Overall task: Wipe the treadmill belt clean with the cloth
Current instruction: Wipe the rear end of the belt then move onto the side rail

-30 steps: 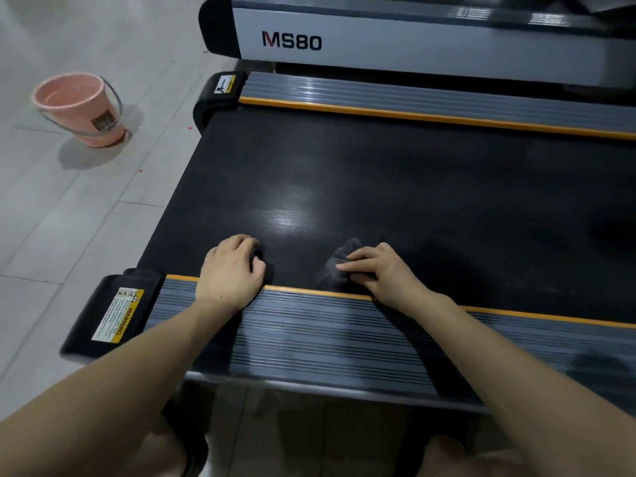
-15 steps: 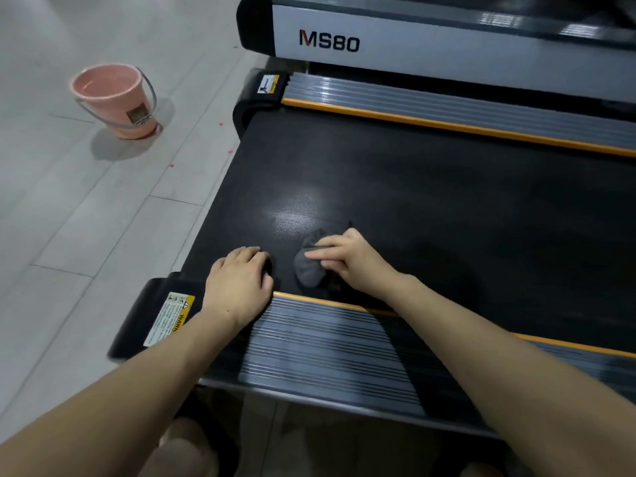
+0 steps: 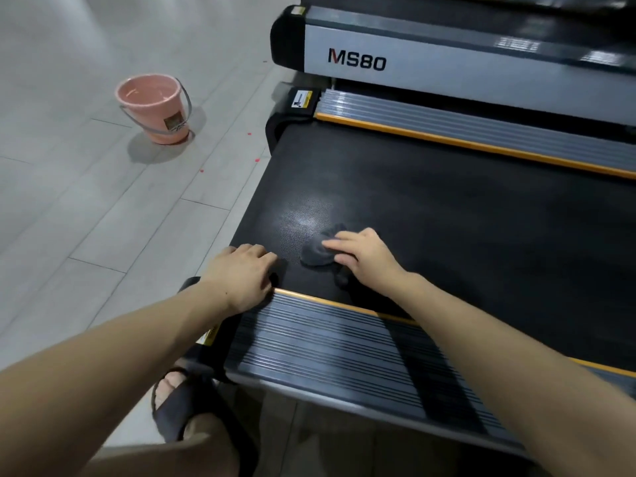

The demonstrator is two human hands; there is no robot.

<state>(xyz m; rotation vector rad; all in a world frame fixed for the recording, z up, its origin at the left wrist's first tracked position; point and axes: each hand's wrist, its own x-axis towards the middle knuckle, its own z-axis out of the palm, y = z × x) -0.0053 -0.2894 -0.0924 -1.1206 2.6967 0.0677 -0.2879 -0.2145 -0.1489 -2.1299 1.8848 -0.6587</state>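
- Head view: I see my right hand (image 3: 364,258) pressing down on a crumpled dark grey cloth (image 3: 318,251), fingers laid flat over its top, not curled around it; the cloth lies on the treadmill belt (image 3: 447,218) near the belt's left end, close to the near side rail (image 3: 327,342).
- My left hand (image 3: 241,275) rests palm down at the near corner of the belt, fingers slightly bent and spread, nothing held in it; its heel sits where the orange trim strip (image 3: 344,304) of the rail begins. The two hands are near each other but apart.
- A pale shiny patch shows on the belt just beyond the cloth.
- The far side rail (image 3: 481,129) runs along the other edge of the belt, with a second machine marked MS80 (image 3: 356,60) behind it.
- On the tiled floor (image 3: 86,208) to the left stands a pink bucket (image 3: 153,108), upright, well apart from the treadmill, its handle down.
- Below my left forearm I see a foot in a dark sandal (image 3: 179,404) on the floor beside the rail's end.
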